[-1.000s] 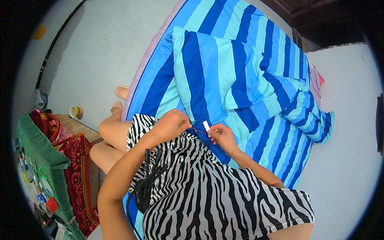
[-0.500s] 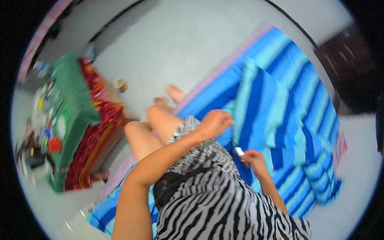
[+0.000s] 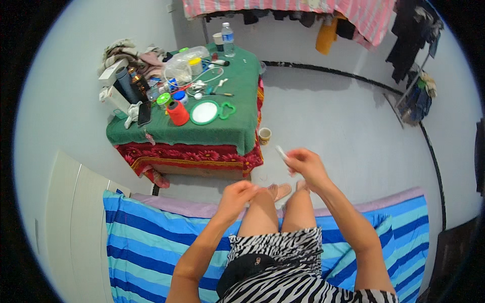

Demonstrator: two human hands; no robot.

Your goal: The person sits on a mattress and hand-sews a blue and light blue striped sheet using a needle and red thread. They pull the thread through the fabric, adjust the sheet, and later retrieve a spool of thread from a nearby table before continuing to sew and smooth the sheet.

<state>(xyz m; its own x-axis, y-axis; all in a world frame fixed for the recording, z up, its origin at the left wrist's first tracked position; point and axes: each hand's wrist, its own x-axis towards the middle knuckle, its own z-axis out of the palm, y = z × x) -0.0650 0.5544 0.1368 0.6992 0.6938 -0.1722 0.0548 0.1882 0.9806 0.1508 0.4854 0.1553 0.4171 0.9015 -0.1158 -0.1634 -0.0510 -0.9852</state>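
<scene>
My right hand [image 3: 307,167] is raised over the floor in front of my knees. Between its thumb and fingers it pinches a small white stick-like piece [image 3: 281,152], whose exact kind I cannot make out. My left hand [image 3: 235,199] hovers near my left knee, its fingertips pressed together; whatever they hold, if anything, is too small to see. The two hands are apart. Ahead and to the left, a table with a green cloth [image 3: 230,134] carries a green-framed hand mirror [image 3: 204,112] and a red cone-shaped spool [image 3: 178,113].
I sit on a bed with a blue striped sheet [image 3: 146,247]. Jars, a phone [image 3: 144,113], a cable and a water bottle [image 3: 228,40] crowd the table. A paper cup [image 3: 264,135] stands on the floor by the table. Clothes hang on a rack [image 3: 411,93] at far right.
My view has swung left from the striped bed to the table and floor. The right hand, still holding the white piece, is now out over the floor; the left stays pinched.
</scene>
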